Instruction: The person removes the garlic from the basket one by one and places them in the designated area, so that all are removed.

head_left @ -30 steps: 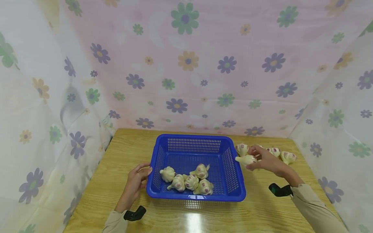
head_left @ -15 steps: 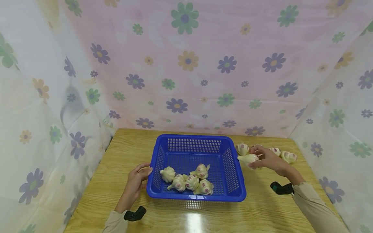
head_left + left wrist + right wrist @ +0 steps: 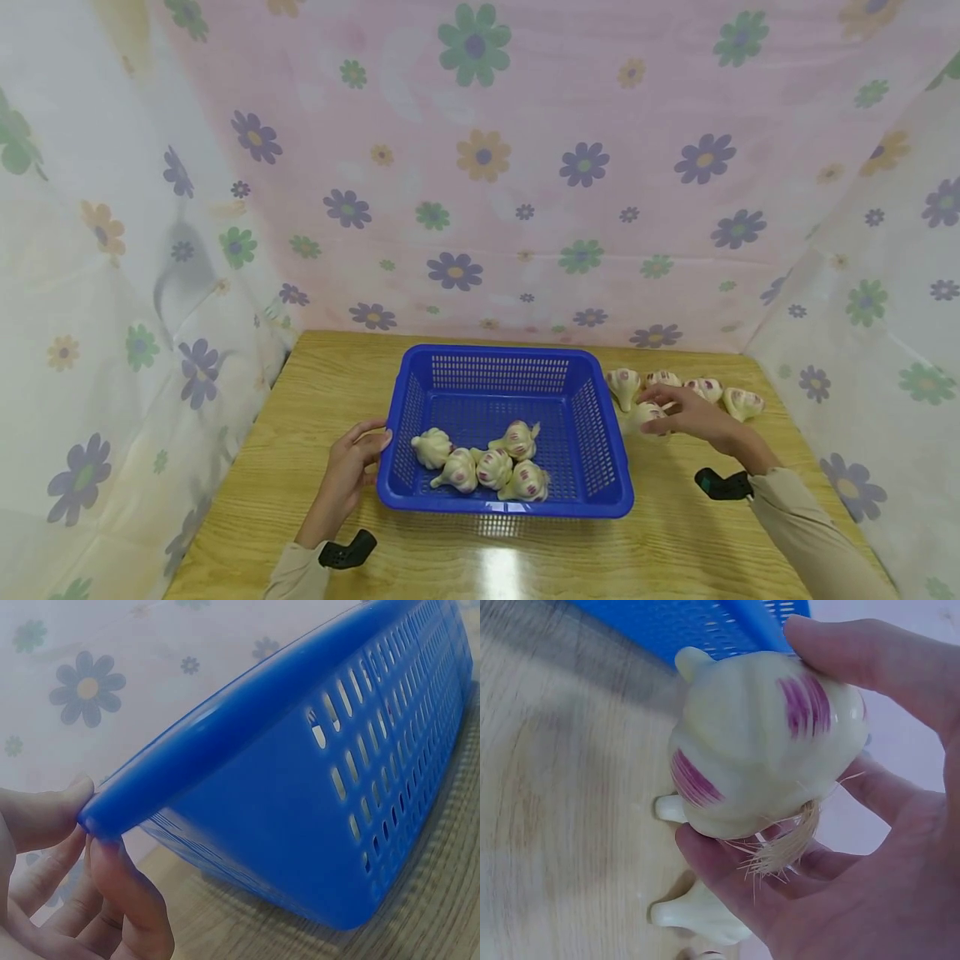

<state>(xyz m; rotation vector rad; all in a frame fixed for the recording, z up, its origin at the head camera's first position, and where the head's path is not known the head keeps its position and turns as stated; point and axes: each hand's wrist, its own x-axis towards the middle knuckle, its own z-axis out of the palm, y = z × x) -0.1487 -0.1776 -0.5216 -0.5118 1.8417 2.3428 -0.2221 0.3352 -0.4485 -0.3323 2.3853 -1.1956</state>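
My left hand pinches the left rim of a blue plastic basket, thumb on top and fingers below, as the left wrist view shows. Inside the basket several garlic bulbs lie grouped toward the front. To the right of the basket, my right hand holds a garlic bulb between thumb and fingers. That bulb is white with purple streaks and has a tuft of dry roots facing the palm. In the head view the fingers partly cover it.
A row of garlic bulbs lies on the wooden table at the back right, just beyond my right hand. Flowered cloth encloses the table at the back and both sides.
In my right hand the garlic bulb has turned, its neck no longer pointing left at the basket rim, and shifted slightly right. My left hand and the basket stay put.
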